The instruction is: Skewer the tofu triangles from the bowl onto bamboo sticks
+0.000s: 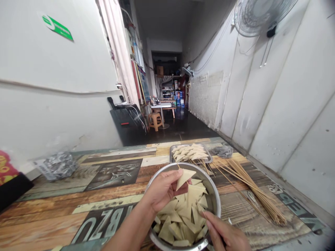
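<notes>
My left hand (pixel 162 190) is closed on a pale triangular tofu piece (pixel 185 176), held up over a round metal bowl (pixel 215 202) full of the same triangles (pixel 183 218). A thin bamboo skewer (pixel 180 169) pokes out of the top of the held piece. My right hand (pixel 225 234) is at the bowl's near right rim, fingers pinched on the lower end of a thin skewer (pixel 201 211). Beyond the bowl stands a metal tray (pixel 173 150) with skewered triangles (pixel 190 152) laid in it.
A bundle of loose bamboo skewers (pixel 251 188) lies on the table's right side. A crumpled plastic bag (pixel 223 150) sits by the tray and a foil-like packet (pixel 58 165) at the far left. A wall runs along the right, a corridor ahead.
</notes>
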Available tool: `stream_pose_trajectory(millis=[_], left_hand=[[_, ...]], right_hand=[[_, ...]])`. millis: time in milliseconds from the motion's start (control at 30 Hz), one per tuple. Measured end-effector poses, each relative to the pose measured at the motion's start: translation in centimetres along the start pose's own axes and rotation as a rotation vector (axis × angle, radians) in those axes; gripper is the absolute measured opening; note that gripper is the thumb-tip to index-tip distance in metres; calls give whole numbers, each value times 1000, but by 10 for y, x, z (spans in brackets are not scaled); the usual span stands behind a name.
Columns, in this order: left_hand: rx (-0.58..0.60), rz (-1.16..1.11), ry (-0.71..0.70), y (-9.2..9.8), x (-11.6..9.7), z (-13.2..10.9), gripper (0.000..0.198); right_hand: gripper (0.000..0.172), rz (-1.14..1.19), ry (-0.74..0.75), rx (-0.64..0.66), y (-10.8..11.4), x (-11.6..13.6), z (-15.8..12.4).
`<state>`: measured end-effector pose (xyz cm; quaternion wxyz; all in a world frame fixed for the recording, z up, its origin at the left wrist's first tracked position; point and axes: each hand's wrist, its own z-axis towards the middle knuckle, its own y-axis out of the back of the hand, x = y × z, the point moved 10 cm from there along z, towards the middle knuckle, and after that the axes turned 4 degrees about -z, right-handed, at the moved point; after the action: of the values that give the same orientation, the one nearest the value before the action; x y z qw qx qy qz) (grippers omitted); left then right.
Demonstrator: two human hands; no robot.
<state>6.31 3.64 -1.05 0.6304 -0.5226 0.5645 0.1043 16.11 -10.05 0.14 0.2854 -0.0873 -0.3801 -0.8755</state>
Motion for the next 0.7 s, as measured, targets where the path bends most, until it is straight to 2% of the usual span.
stream_pose_trajectory(millis=[267, 367, 433, 500, 600, 700], left_hand=[[-37, 43, -12, 4, -2, 1, 23], [-86, 147, -47, 9, -10, -2, 30], [-175, 351, -136, 18, -25, -5, 32], [-214, 655, -211, 20, -38, -6, 30], [-111, 1113, -225, 10, -34, 2, 21], [-53, 1431, -265, 3, -25, 16, 19]], right_hand=[[26, 26, 2, -10, 3, 6, 11], [23, 45, -91, -41, 14, -2, 13], [22, 46, -178, -56, 22, -11, 12], [22, 37, -224, -68, 30, -16, 10], [22, 23, -248, -90, 39, -21, 5], [21, 46, -264, -97, 45, -25, -1]])
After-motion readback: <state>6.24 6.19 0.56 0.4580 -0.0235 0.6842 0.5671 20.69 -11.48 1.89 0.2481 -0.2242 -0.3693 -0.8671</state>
